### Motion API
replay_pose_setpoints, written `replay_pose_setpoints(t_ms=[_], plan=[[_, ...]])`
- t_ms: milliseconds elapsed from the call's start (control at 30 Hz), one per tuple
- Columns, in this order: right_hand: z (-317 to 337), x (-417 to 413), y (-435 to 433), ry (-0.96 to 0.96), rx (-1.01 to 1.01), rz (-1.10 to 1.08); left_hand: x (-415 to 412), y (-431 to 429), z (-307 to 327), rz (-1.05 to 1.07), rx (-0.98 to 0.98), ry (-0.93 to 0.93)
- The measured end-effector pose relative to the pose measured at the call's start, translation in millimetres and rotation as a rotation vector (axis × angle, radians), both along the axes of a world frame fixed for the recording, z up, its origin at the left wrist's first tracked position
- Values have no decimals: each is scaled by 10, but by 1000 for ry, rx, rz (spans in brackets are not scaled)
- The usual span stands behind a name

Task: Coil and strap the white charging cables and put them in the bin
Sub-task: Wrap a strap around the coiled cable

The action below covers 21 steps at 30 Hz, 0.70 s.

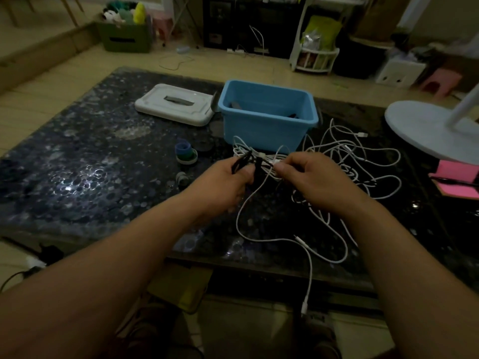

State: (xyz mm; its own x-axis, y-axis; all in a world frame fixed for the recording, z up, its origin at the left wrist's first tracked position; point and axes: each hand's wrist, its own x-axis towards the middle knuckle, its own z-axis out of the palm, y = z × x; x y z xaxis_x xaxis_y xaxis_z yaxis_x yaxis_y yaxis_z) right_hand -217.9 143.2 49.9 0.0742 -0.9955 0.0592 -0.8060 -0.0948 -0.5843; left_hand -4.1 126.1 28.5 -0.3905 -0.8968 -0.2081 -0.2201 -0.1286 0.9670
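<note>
1. The left hand (228, 178) curls its fingers (244, 174) round a black strap (239, 161) and a half-made coil (246, 151) of white cable. It holds them just in front of the blue bin (269, 125). The right hand (313, 174) pinches the same cable near a pale plug, between thumb and fingertips.
2. Only the left grip keeps the loops together. If it slackens while the strap goes round, the springy loops will probably fan apart.
3. A long tail (272, 239) snakes over the bench (77, 151) and drops off the near edge, where its end plug (304, 308) dangles. Its weight could drag on the coil, or the plug could catch on the edge when pulled in.
4. The loose cables (357, 156) lie tangled just right of the right hand. A tug might draw a neighbouring strand into the bundle.
5. The light is dim, and a black strap against dark stone is hard to see, so its end may be fastened askew.
6. The cables look thin, smooth and rubbery, falling in soft curves. The strap looks flat, matte and limp.
7. The bin is glossy moulded plastic, rectangular with a rolled rim. Something dark lies inside, too dim to identify. Its white lid (173, 103), with a grey handle, lies flat to its left.
8. The bench top is polished, speckled dark stone that throws back glare. The small strap rolls (185, 152), blue and green, are round spools.
</note>
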Motion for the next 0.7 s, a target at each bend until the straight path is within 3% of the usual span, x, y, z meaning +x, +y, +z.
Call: replay_pose_setpoints(t_ms=[200, 433, 633, 700], plan=[[1, 233, 48, -206, -7, -60, -78, 11, 30, 208, 164, 244], [-120, 649, 166, -384, -84, -43, -165, 75, 8, 216, 163, 283], [-211, 723, 177, -241, -58, -11, -173, 43, -7, 397, 246, 308], [-224, 696, 207, -177, -44, 3, -120, -10, 53, 474, 306, 435]])
